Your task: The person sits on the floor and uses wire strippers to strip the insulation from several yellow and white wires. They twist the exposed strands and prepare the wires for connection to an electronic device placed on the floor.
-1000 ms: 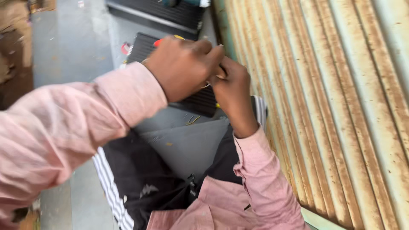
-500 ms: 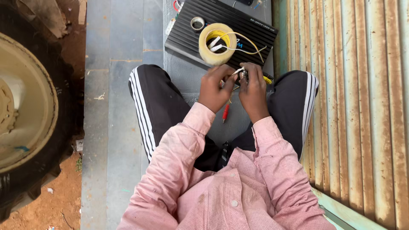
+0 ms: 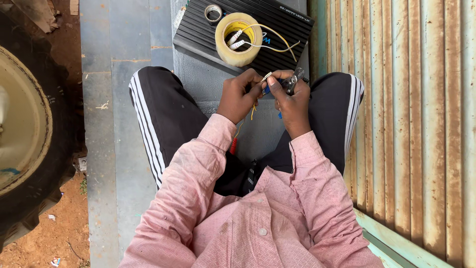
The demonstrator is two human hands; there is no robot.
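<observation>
Hands have lifted slightly toward the tape roll (image 3: pixel 239 39) since earlier. Left hand (image 3: pixel 239 95) pinches a thin wire (image 3: pixel 254 108) — right hand (image 3: pixel 290 99) closed around small pliers (image 3: pixel 293 80), above the lap. Wire-end work under way — next needs steady jaw placement.

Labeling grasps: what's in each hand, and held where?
Right hand: small pliers, gripped by the handles. Left hand: thin wire, pinched near its end.

Seated on a grey step (image 3: pixel 124 99), knees apart. Left hand (image 3: pixel 239 97) pinching a thin wire (image 3: pixel 266 77); right hand (image 3: pixel 292 99) gripping small pliers (image 3: pixel 293 80), both held close above the lap. Beyond, on a black ribbed box (image 3: pixel 277 30) at the step's far edge: tape roll (image 3: pixel 239 39), yellow cable (image 3: pixel 277 39). Tyre (image 3: pixel 29 149) far left, rusty shutter (image 3: pixel 411 124) right.
</observation>
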